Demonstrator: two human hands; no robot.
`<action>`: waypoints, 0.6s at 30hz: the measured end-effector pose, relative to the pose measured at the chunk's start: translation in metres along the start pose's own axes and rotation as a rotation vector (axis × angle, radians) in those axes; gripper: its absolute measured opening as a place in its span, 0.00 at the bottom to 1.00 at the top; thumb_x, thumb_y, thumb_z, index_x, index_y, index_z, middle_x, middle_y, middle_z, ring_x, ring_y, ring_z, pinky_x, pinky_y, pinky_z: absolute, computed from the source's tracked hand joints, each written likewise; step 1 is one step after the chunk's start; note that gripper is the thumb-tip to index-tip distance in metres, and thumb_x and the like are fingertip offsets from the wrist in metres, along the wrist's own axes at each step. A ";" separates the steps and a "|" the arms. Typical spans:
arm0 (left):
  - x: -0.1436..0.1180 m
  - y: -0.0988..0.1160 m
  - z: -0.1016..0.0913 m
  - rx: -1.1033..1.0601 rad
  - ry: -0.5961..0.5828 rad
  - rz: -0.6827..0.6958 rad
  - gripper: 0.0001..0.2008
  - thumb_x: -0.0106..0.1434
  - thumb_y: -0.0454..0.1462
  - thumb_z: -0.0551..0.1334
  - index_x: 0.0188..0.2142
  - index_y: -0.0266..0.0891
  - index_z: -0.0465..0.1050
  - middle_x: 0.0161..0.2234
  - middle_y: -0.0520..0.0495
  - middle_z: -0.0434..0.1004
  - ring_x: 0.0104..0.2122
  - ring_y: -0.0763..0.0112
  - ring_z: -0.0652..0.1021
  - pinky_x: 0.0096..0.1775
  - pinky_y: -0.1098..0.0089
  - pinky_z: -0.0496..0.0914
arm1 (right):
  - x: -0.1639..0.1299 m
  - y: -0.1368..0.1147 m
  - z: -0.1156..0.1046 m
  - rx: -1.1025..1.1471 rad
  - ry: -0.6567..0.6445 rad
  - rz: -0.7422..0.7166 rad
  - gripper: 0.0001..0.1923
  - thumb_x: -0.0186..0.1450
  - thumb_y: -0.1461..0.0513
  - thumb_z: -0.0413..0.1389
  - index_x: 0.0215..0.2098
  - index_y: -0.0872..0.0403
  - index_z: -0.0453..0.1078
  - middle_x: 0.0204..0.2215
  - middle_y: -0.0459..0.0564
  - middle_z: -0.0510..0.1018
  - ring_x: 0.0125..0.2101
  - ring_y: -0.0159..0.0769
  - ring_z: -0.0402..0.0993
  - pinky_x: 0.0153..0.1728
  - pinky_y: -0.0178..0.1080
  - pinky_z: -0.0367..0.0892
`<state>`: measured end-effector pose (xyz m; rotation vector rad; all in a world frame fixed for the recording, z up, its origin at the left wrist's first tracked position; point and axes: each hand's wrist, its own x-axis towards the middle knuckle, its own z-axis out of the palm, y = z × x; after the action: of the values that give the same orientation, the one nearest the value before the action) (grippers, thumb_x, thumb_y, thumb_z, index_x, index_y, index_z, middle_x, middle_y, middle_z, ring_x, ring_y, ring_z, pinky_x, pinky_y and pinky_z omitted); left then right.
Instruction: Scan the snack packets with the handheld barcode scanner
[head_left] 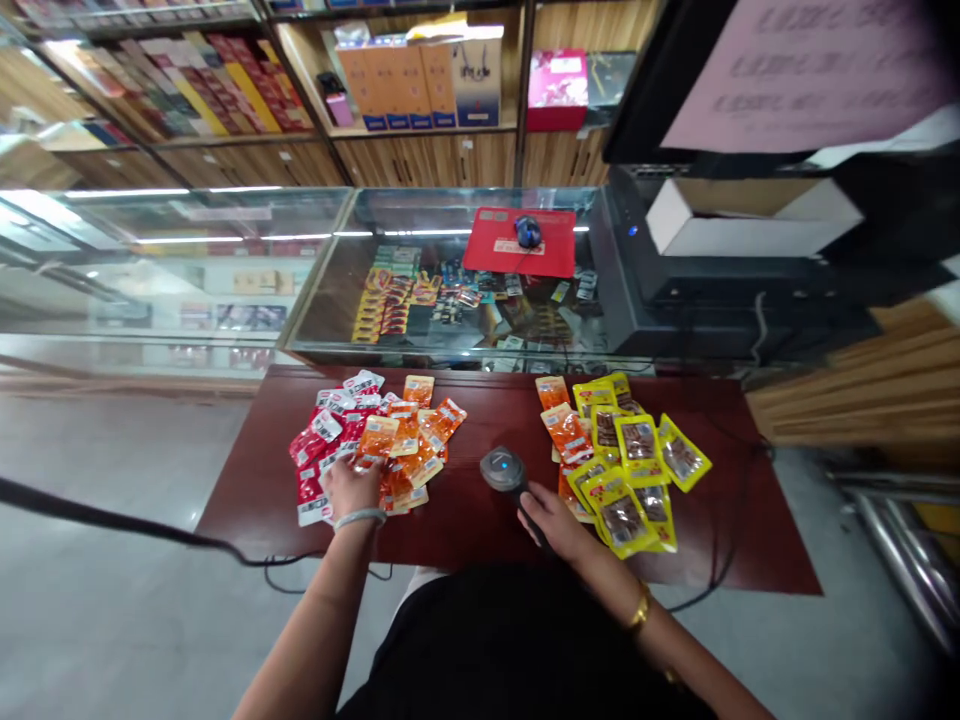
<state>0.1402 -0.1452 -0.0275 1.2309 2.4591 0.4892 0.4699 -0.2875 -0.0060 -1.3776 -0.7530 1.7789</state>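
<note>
My right hand (553,520) is wrapped round the handle of a black handheld barcode scanner (503,468), whose head shows a blue light. On the left, my left hand (354,488) reaches into the small snack packets, its fingers closed at the lower edge of an orange packet (377,437). Red and white packets (330,425) lie piled to the left of that hand, and more orange packets (409,465) to its right. Beside the scanner is another heap, with orange packets (566,435) and yellow packets (641,448) with clear windows.
Everything lies on a dark red tabletop (480,540). Beyond it stands a glass display case (322,290) with a red mat (480,245) and a computer mouse (528,232). A monitor (645,110) and a white open box (750,235) are at right. A black cable (150,522) crosses at left.
</note>
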 end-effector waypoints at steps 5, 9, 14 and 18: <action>-0.011 0.032 0.007 0.079 0.049 0.230 0.34 0.56 0.48 0.65 0.58 0.38 0.62 0.58 0.34 0.62 0.60 0.48 0.63 0.58 0.52 0.63 | -0.012 -0.003 -0.014 0.066 0.082 -0.017 0.28 0.59 0.36 0.54 0.33 0.50 0.60 0.15 0.35 0.63 0.12 0.25 0.54 0.13 0.30 0.51; -0.038 0.087 0.050 0.000 -0.213 0.666 0.21 0.58 0.43 0.64 0.50 0.39 0.70 0.48 0.39 0.72 0.54 0.53 0.70 0.57 0.55 0.64 | -0.024 0.001 -0.026 0.108 0.167 -0.025 0.28 0.59 0.36 0.55 0.33 0.50 0.62 0.15 0.36 0.64 0.12 0.24 0.55 0.13 0.30 0.51; -0.105 0.172 0.126 -0.100 -0.617 0.818 0.17 0.55 0.40 0.68 0.44 0.38 0.76 0.44 0.38 0.77 0.48 0.57 0.75 0.53 0.62 0.66 | -0.037 0.015 -0.036 0.164 0.247 -0.031 0.28 0.58 0.35 0.55 0.32 0.50 0.61 0.15 0.37 0.65 0.12 0.25 0.56 0.13 0.30 0.51; -0.142 0.215 0.162 -0.088 -0.788 0.726 0.11 0.54 0.38 0.68 0.37 0.36 0.78 0.36 0.40 0.80 0.40 0.59 0.77 0.45 0.65 0.67 | -0.045 0.025 -0.040 0.177 0.308 -0.038 0.30 0.56 0.33 0.54 0.30 0.50 0.59 0.15 0.38 0.65 0.12 0.26 0.55 0.13 0.31 0.51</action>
<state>0.4418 -0.1156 -0.0521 1.8190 1.3018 0.2028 0.5101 -0.3385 -0.0122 -1.4615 -0.4433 1.5169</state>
